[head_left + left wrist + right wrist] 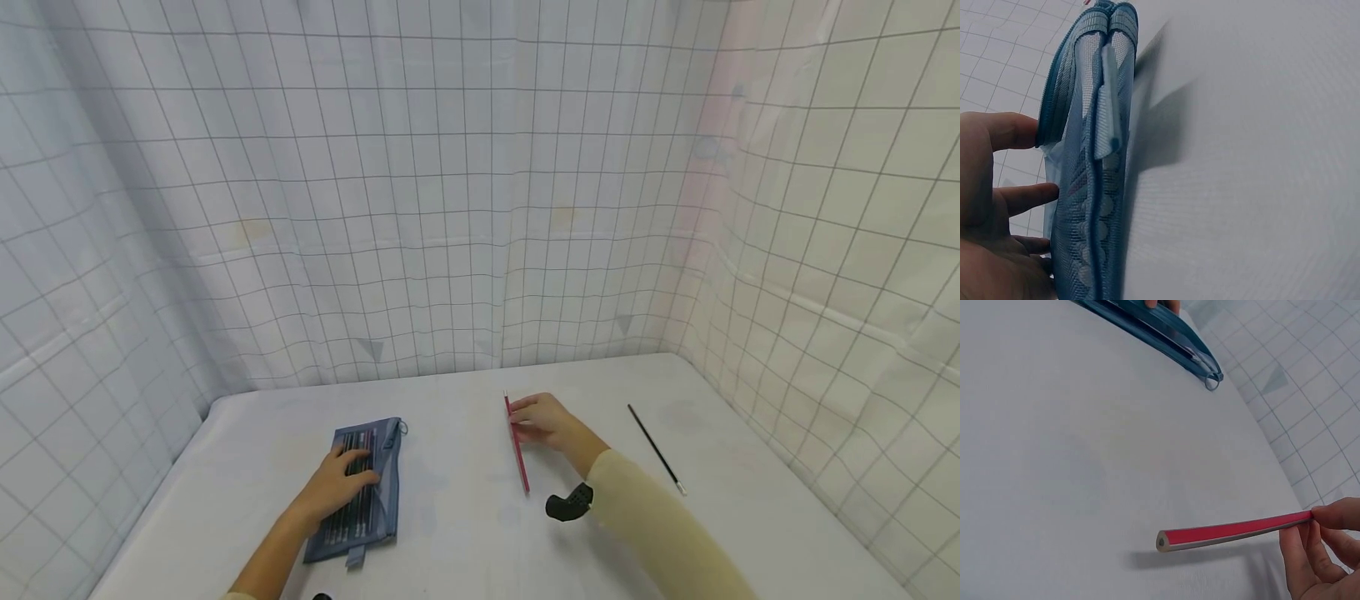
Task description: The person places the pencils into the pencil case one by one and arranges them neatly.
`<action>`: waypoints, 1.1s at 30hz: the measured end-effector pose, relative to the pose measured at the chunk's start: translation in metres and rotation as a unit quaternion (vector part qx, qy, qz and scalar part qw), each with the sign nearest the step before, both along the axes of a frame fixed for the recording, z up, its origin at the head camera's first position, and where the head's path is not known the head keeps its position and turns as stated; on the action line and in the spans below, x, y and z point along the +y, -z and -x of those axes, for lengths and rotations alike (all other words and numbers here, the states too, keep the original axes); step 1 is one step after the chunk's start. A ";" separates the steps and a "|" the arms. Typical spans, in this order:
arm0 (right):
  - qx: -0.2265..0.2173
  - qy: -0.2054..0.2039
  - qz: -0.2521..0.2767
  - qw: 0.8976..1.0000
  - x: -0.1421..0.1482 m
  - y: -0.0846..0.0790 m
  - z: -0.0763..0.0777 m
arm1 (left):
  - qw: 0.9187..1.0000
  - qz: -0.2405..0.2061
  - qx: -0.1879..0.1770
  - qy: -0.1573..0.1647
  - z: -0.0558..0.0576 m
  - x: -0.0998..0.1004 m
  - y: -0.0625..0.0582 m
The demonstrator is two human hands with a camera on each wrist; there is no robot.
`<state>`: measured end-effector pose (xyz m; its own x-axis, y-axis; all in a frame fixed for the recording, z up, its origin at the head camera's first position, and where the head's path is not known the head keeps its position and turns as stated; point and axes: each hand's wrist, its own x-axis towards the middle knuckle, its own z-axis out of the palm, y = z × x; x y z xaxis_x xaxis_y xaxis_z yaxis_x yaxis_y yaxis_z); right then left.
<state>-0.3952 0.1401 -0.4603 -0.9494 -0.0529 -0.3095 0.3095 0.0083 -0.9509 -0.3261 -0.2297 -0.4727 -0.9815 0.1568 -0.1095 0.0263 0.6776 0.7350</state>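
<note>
My right hand (542, 419) pinches a red pencil (518, 454) between thumb and fingers, near its far end. In the right wrist view the red pencil (1235, 532) is held just over the white tabletop, casting a shadow, its blunt wood-and-lead end facing the camera. On the left, my left hand (341, 482) rests its fingertips on a blue zippered pencil case (388, 500) with several pencils inside. The left wrist view shows the case (1094, 169) edge-on, with fingers (1029, 199) touching its upper face. Its zip appears open in the right wrist view.
A black pencil (656, 448) with a pale end lies on the right of the white table (450, 517). Grid-patterned white curtains (450, 208) hang behind and at both sides. A black device (570, 503) sits by the right sleeve.
</note>
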 end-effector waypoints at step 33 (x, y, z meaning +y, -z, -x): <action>0.018 -0.023 0.001 1.000 -0.112 -0.001 -0.005 | 1.000 -0.004 -0.005 0.001 0.002 0.000 0.000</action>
<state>-0.3898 0.0277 -0.4595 -0.9567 -0.0981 -0.2742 0.2736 0.0200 -0.9616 -0.3285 -0.2300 -0.4726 -0.9800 0.1597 -0.1185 0.0200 0.6720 0.7403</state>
